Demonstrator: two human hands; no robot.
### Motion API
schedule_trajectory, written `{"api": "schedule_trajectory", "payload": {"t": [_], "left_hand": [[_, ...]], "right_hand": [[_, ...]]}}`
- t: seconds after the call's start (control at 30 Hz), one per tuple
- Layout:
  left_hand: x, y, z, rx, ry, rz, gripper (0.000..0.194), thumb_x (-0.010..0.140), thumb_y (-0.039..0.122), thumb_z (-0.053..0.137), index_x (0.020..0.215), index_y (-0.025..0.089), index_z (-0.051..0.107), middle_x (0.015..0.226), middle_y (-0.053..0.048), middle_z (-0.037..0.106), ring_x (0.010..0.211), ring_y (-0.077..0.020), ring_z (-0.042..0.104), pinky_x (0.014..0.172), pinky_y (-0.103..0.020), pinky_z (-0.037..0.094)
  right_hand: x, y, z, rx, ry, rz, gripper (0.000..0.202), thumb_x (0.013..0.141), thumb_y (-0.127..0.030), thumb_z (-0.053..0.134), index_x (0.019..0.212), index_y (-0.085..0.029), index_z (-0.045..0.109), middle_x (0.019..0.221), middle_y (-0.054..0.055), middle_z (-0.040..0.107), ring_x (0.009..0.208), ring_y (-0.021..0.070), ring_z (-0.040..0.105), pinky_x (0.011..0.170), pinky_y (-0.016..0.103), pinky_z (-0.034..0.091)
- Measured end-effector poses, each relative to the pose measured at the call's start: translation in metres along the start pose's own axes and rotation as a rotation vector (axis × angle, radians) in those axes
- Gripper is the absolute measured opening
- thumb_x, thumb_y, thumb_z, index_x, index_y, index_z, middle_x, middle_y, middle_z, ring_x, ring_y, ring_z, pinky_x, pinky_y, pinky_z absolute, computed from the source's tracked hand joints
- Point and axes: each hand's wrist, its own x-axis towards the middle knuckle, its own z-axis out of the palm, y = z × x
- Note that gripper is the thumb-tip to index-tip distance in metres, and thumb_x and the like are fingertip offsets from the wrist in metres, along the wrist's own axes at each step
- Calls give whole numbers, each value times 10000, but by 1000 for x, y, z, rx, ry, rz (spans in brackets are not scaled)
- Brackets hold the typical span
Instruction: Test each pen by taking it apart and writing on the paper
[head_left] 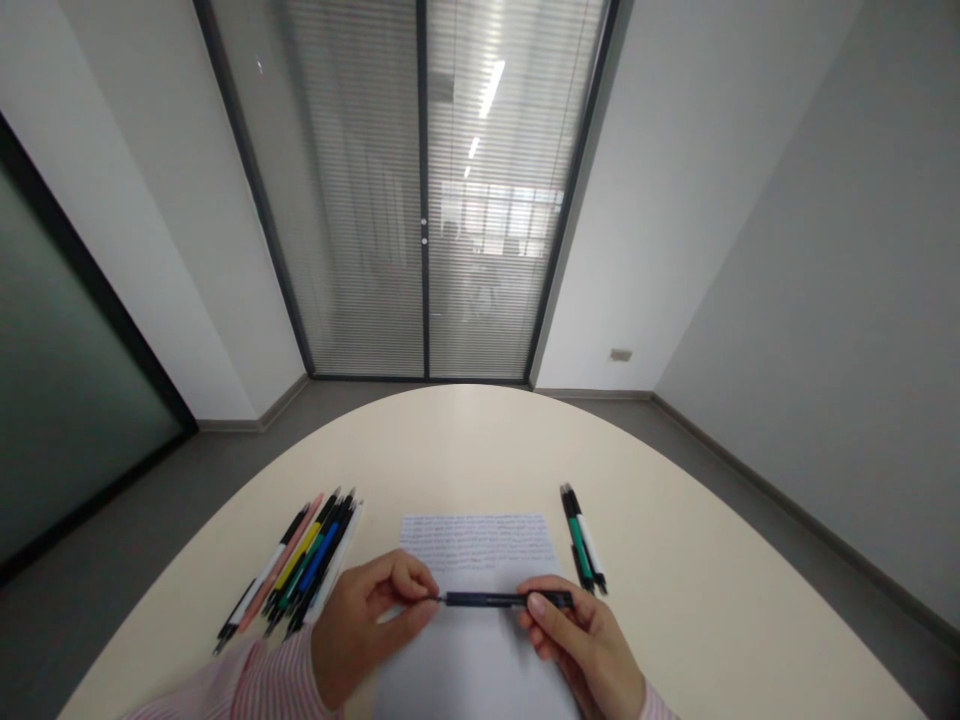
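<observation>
A dark pen (480, 600) lies level between my two hands, above a sheet of paper (480, 650). With closed fingers, my right hand (577, 635) grips its right-hand end, thumb on the near side. At the other end, my left hand (375, 615) pinches the narrow tip between thumb and forefinger; whether a small part sits in that pinch is hidden. Rows of handwriting cover the paper's upper part, while its lower part is blank where it shows.
Several pens (300, 560) in black, blue, green, yellow, pink and white lie bunched beside my left forearm. A green pen (577, 540) and a white pen (590, 545) rest right of the paper. The pale table (465, 440) has a rounded far edge, with a blinds-covered glass partition (360, 250) beyond.
</observation>
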Motion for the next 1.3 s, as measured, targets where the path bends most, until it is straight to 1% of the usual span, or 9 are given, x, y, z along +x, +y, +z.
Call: {"api": "schedule_trajectory", "payload": {"t": [0.17, 0.33, 0.43, 0.5, 0.6, 0.83, 1.0, 1.17, 1.3], "left_hand": [[2, 0, 1, -113, 9, -52, 226, 615, 26, 638, 582, 181, 476, 704, -41, 658, 677, -163, 646, 646, -246, 539], [1, 0, 1, -168, -5, -46, 210, 620, 32, 604, 562, 182, 469, 716, -57, 680, 648, -166, 663, 635, -262, 553], [1, 0, 1, -77, -4, -53, 130, 647, 43, 617, 664, 163, 570, 730, -47, 676, 696, -172, 668, 675, -261, 555], [0, 1, 0, 13, -10, -44, 120, 666, 57, 624, 740, 152, 624, 740, -42, 666, 714, -171, 660, 686, -252, 550], [1, 3, -1, 81, -26, -2, 96, 682, 75, 629, 744, 148, 640, 731, -37, 638, 699, -165, 637, 662, -236, 538], [3, 8, -1, 49, -93, 101, 96, 679, 58, 646, 652, 146, 676, 698, -42, 602, 670, -155, 602, 603, -219, 497], [3, 5, -1, 14, -104, 65, 63, 673, 95, 668, 647, 141, 702, 692, -52, 621, 660, -159, 614, 600, -220, 511], [3, 2, -2, 67, -84, -24, 93, 694, 103, 651, 755, 147, 705, 744, -52, 665, 721, -171, 641, 680, -227, 534], [2, 1, -3, 107, -94, 37, 82, 723, 132, 655, 775, 157, 714, 760, -57, 673, 724, -171, 639, 672, -215, 531]], "right_hand": [[0, -1, 1, 15, -10, -3, 345, 544, -396, 878, 725, -134, 745, 555, 32, 685, 468, 55, 541, 439, 137, 389], [-1, -1, -1, 11, -2, -2, 350, 543, -398, 878, 731, -134, 744, 561, 31, 685, 475, 58, 546, 441, 139, 391], [-1, 0, -1, 6, -5, -6, 349, 544, -397, 877, 730, -135, 742, 563, 34, 687, 473, 58, 545, 437, 138, 388], [0, 0, -1, 2, -11, -6, 344, 546, -396, 877, 726, -137, 742, 561, 33, 684, 473, 57, 543, 436, 137, 385], [-1, 1, -1, -2, -17, 0, 338, 547, -400, 876, 721, -144, 740, 559, 30, 679, 476, 57, 540, 440, 139, 385], [0, 2, -2, -9, -17, -2, 345, 554, -391, 873, 733, -131, 735, 560, 33, 675, 480, 65, 535, 444, 149, 387], [0, 1, -2, -17, -21, -11, 344, 558, -389, 870, 729, -124, 733, 559, 35, 674, 476, 69, 530, 443, 158, 385], [-2, 1, -1, -30, -20, -21, 334, 561, -386, 868, 724, -125, 737, 561, 39, 676, 484, 80, 539, 443, 165, 389], [-3, -2, 1, -16, -11, -19, 327, 556, -383, 871, 716, -132, 737, 551, 34, 676, 474, 75, 535, 438, 160, 389]]}}
